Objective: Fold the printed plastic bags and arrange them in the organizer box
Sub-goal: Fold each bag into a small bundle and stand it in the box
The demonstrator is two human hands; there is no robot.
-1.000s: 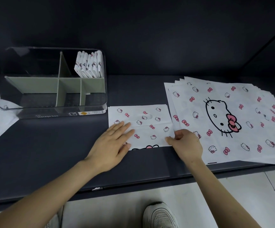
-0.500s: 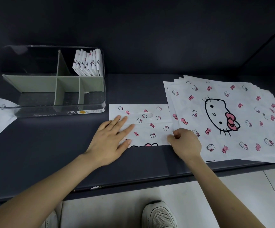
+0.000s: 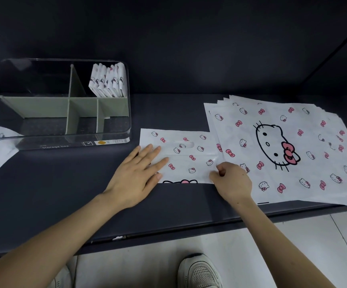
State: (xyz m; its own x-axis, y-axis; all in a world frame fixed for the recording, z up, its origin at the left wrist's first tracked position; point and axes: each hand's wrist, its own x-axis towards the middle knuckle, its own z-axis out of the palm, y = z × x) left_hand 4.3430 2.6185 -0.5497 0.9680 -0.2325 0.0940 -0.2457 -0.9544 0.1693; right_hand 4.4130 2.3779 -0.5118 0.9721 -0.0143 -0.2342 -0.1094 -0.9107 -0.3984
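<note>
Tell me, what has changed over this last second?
Very little. The right hand has curled its fingers tighter on the right edge of the half-folded bag, which now lifts slightly there. The left hand stays flat on the bag; the stack of unfolded bags, the organizer box and the folded bags in it are as before.

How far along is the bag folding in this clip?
Done: several folded bags stand in the back right compartment of the organizer box. In hand: the left hand presses a partly folded bag flat while the right hand pinches its right edge. Left: a stack of unfolded bags beside it.
</note>
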